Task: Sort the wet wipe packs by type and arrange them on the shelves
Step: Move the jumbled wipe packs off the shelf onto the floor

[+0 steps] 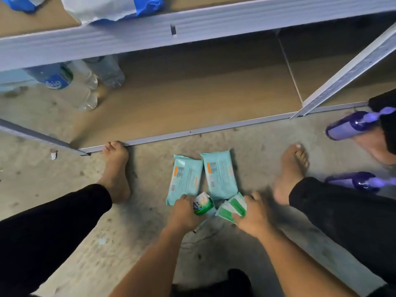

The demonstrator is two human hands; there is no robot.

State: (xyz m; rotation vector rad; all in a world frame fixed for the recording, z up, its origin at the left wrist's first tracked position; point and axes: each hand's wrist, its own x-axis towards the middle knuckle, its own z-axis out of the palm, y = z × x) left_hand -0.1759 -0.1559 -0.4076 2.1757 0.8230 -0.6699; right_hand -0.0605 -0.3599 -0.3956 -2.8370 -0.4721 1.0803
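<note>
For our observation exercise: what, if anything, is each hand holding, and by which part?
The left hand grips the first green-and-white pack by its left side; the right hand grips the second green-and-white pack by its right side.

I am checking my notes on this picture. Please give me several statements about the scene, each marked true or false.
1. Two pale teal rectangular plastic wipe packs lie side by side on the grey concrete floor. True.
2. The left hand holds nothing. False: it grips a small green-and-white wipe pack.
3. The right hand grips a second green-and-white pack. True.
4. The teal packs already lie on a shelf. False: they lie on the floor, in front of the brown bottom shelf board.
</note>
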